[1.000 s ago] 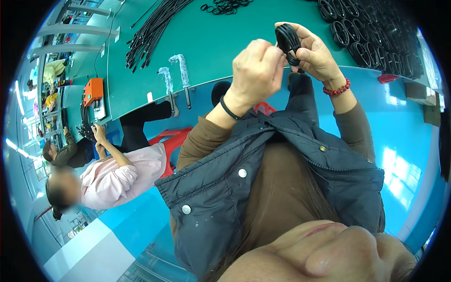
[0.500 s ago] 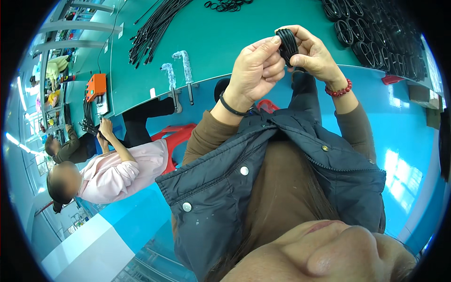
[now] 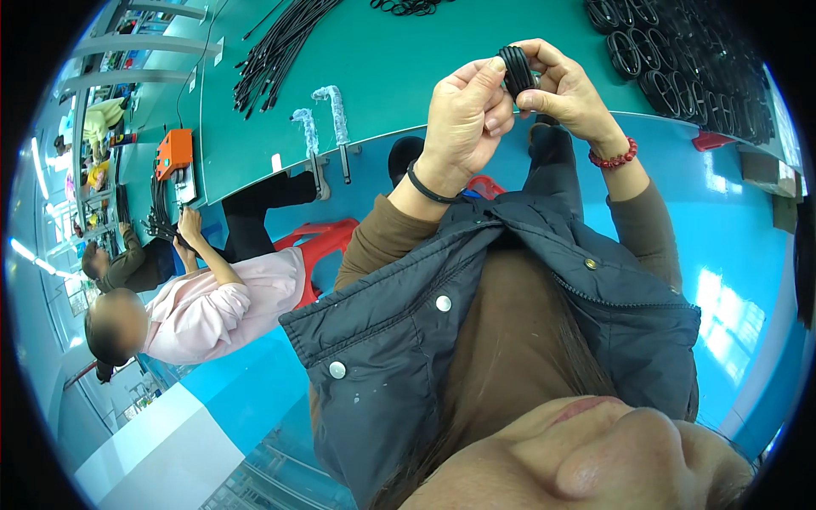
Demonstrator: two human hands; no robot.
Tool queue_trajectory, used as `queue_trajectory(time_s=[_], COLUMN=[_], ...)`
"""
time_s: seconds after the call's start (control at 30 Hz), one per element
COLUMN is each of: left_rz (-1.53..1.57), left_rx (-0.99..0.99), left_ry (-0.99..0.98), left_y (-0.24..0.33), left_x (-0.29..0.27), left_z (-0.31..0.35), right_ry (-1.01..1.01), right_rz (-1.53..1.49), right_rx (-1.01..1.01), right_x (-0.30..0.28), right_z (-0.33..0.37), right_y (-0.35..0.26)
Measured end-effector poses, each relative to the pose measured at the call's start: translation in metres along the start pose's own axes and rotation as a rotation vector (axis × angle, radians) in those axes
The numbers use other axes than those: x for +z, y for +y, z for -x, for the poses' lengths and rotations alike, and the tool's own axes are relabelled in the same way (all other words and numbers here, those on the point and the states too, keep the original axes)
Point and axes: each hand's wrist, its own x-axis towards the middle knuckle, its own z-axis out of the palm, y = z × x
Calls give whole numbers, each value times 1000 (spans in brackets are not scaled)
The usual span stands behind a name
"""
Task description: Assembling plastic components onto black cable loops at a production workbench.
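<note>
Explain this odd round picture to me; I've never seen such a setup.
There is no machine here: these are a person's own bare hands. A wide fisheye camera worn on the head looks down, so straight edges bend. The left hand wears a black band at the wrist, the right hand a red bracelet. Both hold a coil of black cable. On the green table lie straight cables, small black rings and, at right, many more coils.
</note>
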Motion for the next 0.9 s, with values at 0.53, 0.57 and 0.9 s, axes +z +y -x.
queue_trajectory(time_s=[0.53, 0.57, 0.9], left_rz=[-173, -178, -1621], left_rx=[2, -4, 783], left_ry=[124, 155, 185], left_y=[-15, -17, -32], left_x=[-10, -11, -21], left_z=[-16, -20, -33], right_ry=[107, 108, 449], right_rz=[441, 464, 982], right_rx=[-62, 7, -55], right_x=[-10, -13, -173], right_z=[2, 4, -63], right_y=[-6, -11, -81])
